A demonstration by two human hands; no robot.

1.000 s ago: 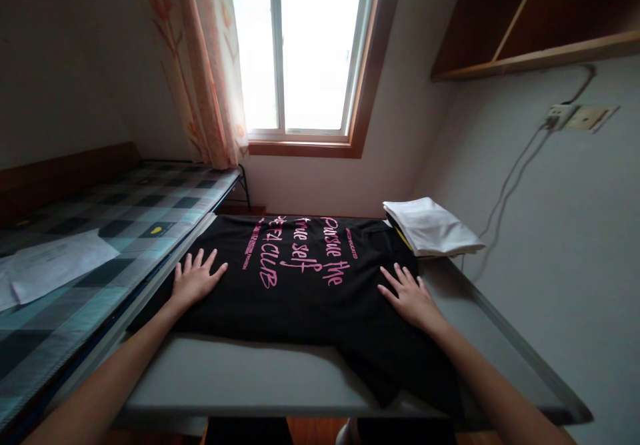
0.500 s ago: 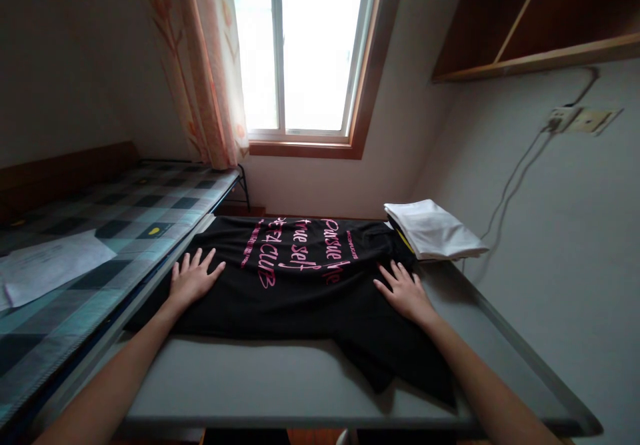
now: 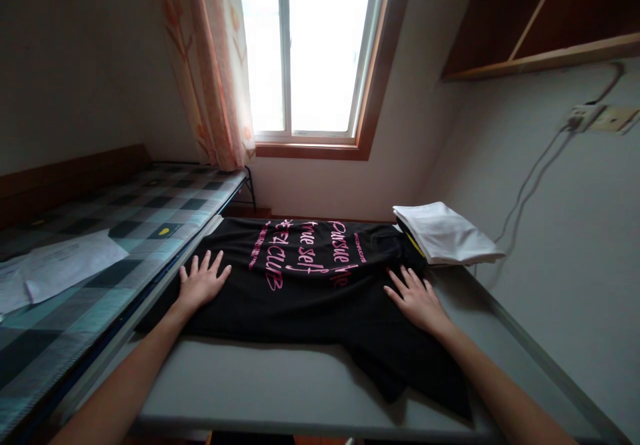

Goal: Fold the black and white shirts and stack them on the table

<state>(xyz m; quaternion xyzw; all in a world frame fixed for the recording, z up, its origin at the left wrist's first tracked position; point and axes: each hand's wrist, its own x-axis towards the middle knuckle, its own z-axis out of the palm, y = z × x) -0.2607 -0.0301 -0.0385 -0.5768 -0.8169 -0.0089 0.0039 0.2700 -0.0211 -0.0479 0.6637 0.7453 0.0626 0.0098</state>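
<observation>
Now black shirt [image 3: 300,311] creased at pink lettering [image 3: 304,258], smoother earlier; left hand [image 3: 203,281], right hand [image 3: 417,300] spread wide atop.

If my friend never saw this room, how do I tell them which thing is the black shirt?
Find the bright window, then look below it to the pale table. The black shirt lies spread there, under the left hand and right hand. Pink writing sets it apart from the folded white cloth beside it.

A bed [image 3: 155,225] in checked cloth, a flowered curtain [image 3: 215,78] beside a bright window [image 3: 325,51] and a wooden shelf [image 3: 545,48] on the wall mark this small room as a bedroom.
</observation>
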